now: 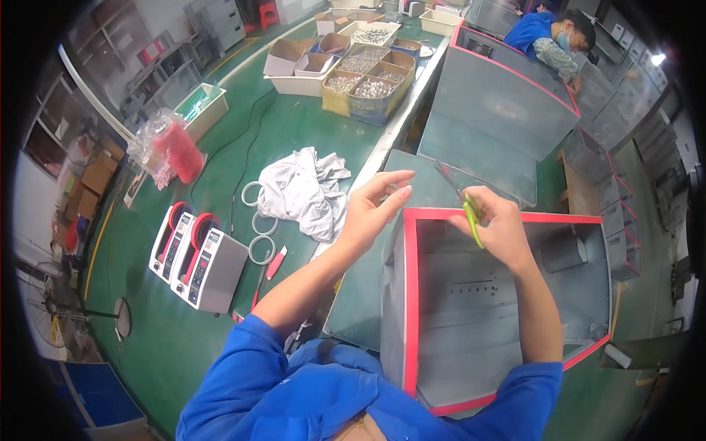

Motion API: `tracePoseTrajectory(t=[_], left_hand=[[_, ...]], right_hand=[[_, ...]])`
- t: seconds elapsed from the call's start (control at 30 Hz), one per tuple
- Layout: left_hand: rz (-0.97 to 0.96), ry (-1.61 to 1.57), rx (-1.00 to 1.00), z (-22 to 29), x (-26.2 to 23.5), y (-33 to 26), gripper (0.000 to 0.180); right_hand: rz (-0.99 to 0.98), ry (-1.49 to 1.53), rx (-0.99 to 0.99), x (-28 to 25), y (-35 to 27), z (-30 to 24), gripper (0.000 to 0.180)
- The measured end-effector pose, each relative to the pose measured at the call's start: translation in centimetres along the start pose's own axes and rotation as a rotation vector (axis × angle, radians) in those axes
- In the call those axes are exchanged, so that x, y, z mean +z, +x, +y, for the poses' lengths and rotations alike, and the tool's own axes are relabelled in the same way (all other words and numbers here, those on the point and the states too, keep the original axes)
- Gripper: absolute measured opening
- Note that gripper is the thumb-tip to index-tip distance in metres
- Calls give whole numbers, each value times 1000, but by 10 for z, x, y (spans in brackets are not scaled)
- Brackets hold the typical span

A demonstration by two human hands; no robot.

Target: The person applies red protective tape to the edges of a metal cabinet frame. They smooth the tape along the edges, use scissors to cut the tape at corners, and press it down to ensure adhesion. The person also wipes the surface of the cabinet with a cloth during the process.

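Just one scissors pair, two dispensers

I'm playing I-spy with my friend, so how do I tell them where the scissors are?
Find the nearest red-edged grey box. The right hand overlaps its far edge in the picture, holding the scissors. Their bright green handles stand out against the red and grey.

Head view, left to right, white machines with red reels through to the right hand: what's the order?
White machines with red reels → light grey cloth → open left hand → right hand holding green-handled scissors.
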State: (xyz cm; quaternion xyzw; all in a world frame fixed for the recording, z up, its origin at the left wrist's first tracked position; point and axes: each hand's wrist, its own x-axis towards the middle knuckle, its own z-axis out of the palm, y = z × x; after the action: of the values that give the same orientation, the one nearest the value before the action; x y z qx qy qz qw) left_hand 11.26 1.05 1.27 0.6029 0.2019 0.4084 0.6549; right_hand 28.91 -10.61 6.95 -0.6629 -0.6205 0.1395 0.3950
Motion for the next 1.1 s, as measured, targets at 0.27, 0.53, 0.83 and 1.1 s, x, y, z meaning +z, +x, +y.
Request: tracePoseTrajectory(t=[0.27,0.53,0.83,1.1], left_hand=[[-115,113,338,42,-3,-5,45],[-219,498,237,50,-17,-8,25],[-257,600,73,50,-16,-7,13],[-242,652,293,31,-18,-6,8]], right_hand=[[33,-353,-304,4,-7,-26,30],[70,-675,-507,10,-11,-29,35],[112,-782,-611,14,-10,-23,22],[99,-797,-599,15,-12,-20,22]])
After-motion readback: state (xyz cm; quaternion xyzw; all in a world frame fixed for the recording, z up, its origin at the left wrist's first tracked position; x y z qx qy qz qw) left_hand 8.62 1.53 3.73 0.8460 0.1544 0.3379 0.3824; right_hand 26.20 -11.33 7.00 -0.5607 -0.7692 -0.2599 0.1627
